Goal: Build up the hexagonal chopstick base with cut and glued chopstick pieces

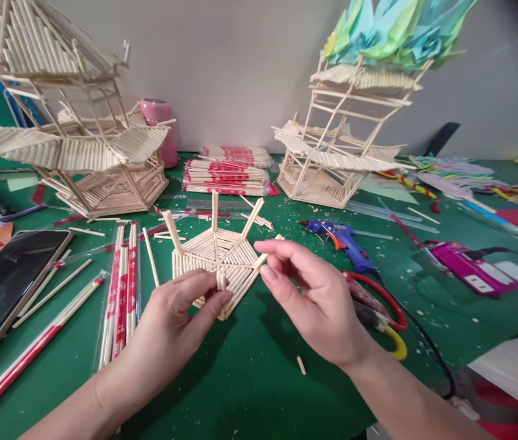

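Observation:
A six-sided base made of wooden chopstick pieces lies on the green table, with short posts rising from its corners. My left hand pinches the post at the near corner between thumb and forefinger. At the right corner, my right hand has thumb and forefinger closed around another slanted post; its other fingers are curled. Three more posts, such as the back one, stand untouched and lean slightly outward.
Chopstick pavilions stand at back left and back right. A blue glue gun, scissors and a pink power strip lie right. Wrapped chopsticks and a phone lie left. Chopstick packs are behind.

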Demonstrator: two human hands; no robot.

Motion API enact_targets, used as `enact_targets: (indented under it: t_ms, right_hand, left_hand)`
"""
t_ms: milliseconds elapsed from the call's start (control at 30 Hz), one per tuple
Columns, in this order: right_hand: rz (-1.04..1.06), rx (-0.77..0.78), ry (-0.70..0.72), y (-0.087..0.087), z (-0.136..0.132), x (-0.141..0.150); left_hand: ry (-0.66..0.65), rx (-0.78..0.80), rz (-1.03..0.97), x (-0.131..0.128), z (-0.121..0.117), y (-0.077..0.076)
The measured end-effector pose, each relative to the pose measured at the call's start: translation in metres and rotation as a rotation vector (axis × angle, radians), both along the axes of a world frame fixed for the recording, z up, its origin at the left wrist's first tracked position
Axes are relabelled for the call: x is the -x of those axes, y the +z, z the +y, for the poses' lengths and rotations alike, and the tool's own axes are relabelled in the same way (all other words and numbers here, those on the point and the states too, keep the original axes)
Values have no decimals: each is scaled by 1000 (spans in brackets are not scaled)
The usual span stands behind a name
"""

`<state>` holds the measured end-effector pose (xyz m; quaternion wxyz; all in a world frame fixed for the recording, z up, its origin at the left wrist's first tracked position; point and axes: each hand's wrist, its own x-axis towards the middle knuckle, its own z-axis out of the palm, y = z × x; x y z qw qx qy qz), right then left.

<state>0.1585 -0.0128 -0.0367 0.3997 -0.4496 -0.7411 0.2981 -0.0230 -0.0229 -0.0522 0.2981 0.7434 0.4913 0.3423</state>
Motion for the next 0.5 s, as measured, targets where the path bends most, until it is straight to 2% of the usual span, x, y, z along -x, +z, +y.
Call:
enact_targets:
  t_ms: [167,500]
  right_hand:
    - [42,-34,43,2,-2,13]
    - [84,42,82,-6,3,19]
  left_hand:
    - [-21,40,-12,4,-1,-2]
    - [-51,19,12,1,0,-3]
